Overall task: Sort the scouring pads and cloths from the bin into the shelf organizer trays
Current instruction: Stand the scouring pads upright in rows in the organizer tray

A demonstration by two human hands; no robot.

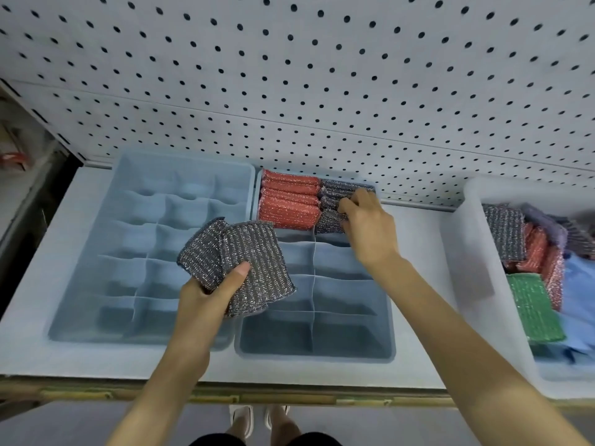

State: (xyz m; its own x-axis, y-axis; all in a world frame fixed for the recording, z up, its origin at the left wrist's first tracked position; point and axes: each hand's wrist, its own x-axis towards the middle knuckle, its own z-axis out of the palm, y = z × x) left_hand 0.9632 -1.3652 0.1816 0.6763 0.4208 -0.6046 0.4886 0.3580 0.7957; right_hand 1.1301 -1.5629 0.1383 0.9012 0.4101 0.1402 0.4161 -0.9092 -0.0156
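Scouring pads (238,262), 2 grey, are grasped in the left hand (206,291) grip. Right hand (370,226) fingertips hide among tray pads (335,191) just ahead; grip unclear. Bin (467,252) rightward is cut off.

2 bare forearms (450,317), dark shorts (212,441), white open-toed slippers (240,415).

Grey pads (244,262), blue trays (322,355)
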